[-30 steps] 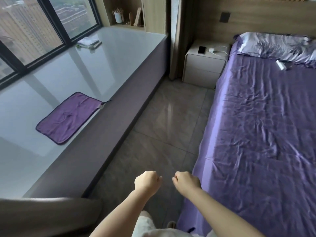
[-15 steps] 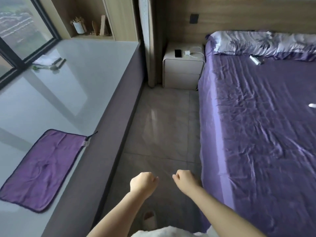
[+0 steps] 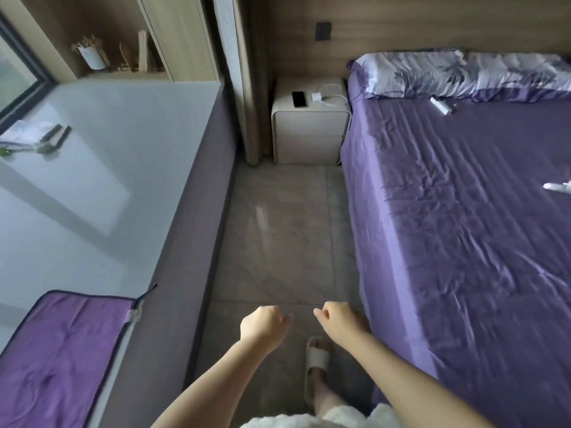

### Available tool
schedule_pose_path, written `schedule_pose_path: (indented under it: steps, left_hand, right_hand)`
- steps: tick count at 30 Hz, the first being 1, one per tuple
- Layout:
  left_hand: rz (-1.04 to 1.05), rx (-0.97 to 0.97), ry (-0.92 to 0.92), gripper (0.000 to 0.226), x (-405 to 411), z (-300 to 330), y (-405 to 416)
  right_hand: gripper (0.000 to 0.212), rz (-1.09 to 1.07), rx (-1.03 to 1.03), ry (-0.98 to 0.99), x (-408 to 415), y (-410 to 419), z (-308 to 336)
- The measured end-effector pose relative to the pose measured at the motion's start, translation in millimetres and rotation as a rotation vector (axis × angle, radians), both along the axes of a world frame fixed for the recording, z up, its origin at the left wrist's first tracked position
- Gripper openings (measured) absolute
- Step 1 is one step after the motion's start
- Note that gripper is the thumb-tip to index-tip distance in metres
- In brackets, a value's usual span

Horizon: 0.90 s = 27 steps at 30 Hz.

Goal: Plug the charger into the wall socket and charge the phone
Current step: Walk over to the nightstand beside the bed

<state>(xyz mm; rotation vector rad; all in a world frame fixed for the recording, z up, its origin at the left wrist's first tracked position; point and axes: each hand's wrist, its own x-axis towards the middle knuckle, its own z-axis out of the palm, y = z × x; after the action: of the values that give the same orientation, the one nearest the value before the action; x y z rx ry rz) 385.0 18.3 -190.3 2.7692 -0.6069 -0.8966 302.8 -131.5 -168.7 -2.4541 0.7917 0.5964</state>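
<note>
While both arms reach forward over the floor (image 3: 278, 242), the left hand (image 3: 262, 327) and the right hand (image 3: 341, 319) hang near each other but apart, each curled into a loose fist with nothing in it. Below them a foot in a pale slipper (image 3: 316, 366) stands on the tiles, just beside the bed (image 3: 463, 242), whose purple sheet runs along the right of the aisle. Left of the aisle, across from the bed, a purple mat (image 3: 61, 350) lies on the grey window ledge (image 3: 92, 180). Farther up the bed, a small white thing (image 3: 556, 186) lies at its right edge, too cut off to identify, and a white stick-shaped item (image 3: 441, 105) lies just below the floral pillow (image 3: 463, 74). At the far end of the aisle, touching the bed's head corner, stands the nightstand (image 3: 309, 131). On its top the black phone (image 3: 298, 99) lies flat, and just to its right, apart from it, sits the white charger (image 3: 316, 97) with its cable (image 3: 335, 94) looped toward the bed. Above the nightstand, on the wooden wall, is the dark socket (image 3: 323, 31), with nothing plugged in. A shelf nook (image 3: 123, 57) at the ledge's far end holds a white cup (image 3: 91, 58).
</note>
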Motion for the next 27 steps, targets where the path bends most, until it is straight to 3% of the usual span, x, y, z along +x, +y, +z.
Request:
schedule_pose_path:
  steps: [14,27]
  left_hand:
    - [0.179,-0.014,-0.028,0.046,133.1,18.7,-122.7]
    - [0.117,-0.023,0.012,0.049,284.0,19.0,-204.2]
  right_hand:
    - [0.039,0.088,0.0,-0.039,148.7,-128.8,3.2]
    - [0.042,-0.054,0.004,-0.033,277.7,-202.2,2.7]
